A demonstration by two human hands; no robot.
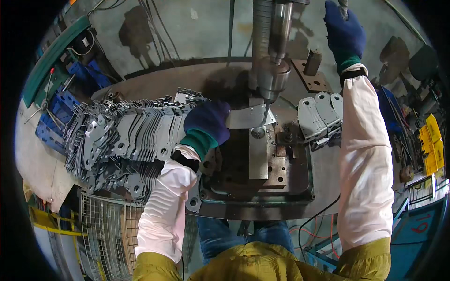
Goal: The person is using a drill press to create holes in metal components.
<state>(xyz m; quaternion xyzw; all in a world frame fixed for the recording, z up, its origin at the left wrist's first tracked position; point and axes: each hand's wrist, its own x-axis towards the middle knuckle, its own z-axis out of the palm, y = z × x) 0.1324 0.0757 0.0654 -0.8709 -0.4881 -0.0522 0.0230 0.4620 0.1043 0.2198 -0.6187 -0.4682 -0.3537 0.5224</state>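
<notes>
My left hand (pixel 206 122), in a dark blue and green glove, is closed on one end of a flat grey metal plate (pixel 244 117). The plate's other end lies over the steel fixture block (pixel 258 161), beneath the drill chuck (pixel 273 78). A drill bit (pixel 267 111) points down at that end; I cannot tell whether it touches the metal. High on the right, my gloved right hand (pixel 346 35) is wrapped round a drill press lever (pixel 343 8), of which only a short piece shows.
Left of the fixture, many grey metal plates (pixel 145 131) are stacked on the table. A smaller group of plates (pixel 320 114) lies to its right. Behind stands a steel base with a post (pixel 311 70). Blue bins (pixel 58 117) are far left, a yellow rack (pixel 431 145) far right.
</notes>
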